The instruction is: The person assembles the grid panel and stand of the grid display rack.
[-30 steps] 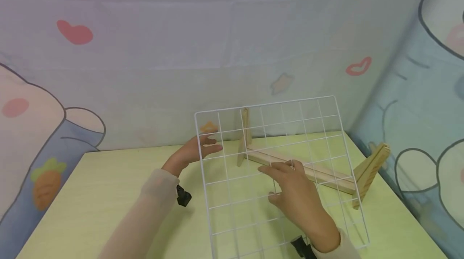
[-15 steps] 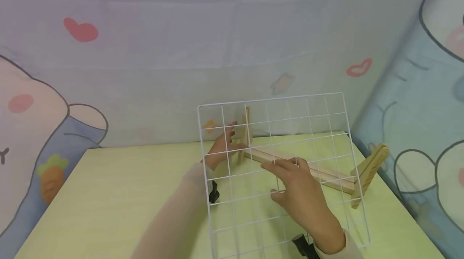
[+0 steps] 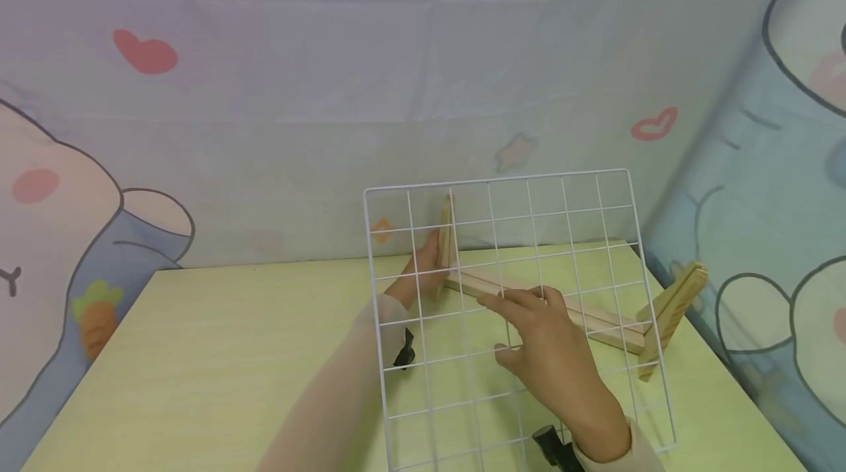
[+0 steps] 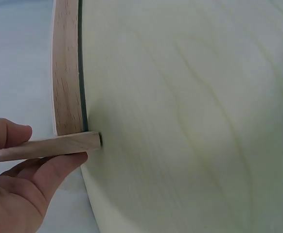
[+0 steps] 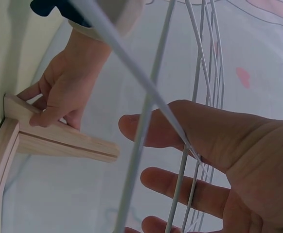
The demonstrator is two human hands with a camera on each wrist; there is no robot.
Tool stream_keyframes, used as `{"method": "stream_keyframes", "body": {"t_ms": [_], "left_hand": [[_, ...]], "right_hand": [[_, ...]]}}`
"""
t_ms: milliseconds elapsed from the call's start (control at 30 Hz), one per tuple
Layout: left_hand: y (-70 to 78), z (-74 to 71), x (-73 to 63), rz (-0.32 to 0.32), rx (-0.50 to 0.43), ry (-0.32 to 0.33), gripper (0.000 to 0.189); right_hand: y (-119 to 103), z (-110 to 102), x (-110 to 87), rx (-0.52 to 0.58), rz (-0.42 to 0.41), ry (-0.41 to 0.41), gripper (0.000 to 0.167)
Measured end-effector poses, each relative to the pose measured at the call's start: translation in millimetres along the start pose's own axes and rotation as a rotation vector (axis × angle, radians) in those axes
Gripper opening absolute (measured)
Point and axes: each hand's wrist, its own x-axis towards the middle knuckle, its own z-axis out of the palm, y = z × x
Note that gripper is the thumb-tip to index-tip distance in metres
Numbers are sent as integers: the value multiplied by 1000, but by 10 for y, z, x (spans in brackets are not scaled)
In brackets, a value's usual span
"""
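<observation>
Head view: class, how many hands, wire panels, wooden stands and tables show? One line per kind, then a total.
Bare left hand and right hand: 2
White rectangular wire grid panel: 1
Pale wooden slotted stand: 1
Pale yellow-green table: 1
Total: 5

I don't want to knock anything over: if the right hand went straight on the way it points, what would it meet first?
Probably the pale, grooved wooden upright in the grip of the left hand, ahead of the right hand. Depth is unclear, so the white wire grid might catch first.
</observation>
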Motion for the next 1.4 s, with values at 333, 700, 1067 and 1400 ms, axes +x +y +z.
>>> {"method": "stream_keyframes", "body": {"t_ms": [333, 700, 1067, 1400], "left_hand": [[81, -86, -149, -36, 13, -27, 103], [-160, -308, -330, -50, 109, -24, 112], [-50, -452, -637, -33, -45, -2, 111], [-138, -627, -950, -59, -105, -38, 89]], "right_hand": [[-8, -2, 53, 2, -2, -6, 70], [-13, -15, 108, 24, 1, -19, 74], [-16, -59, 112, 18, 18, -36, 75], [-58, -41, 92, 55, 15, -31, 75]]}}
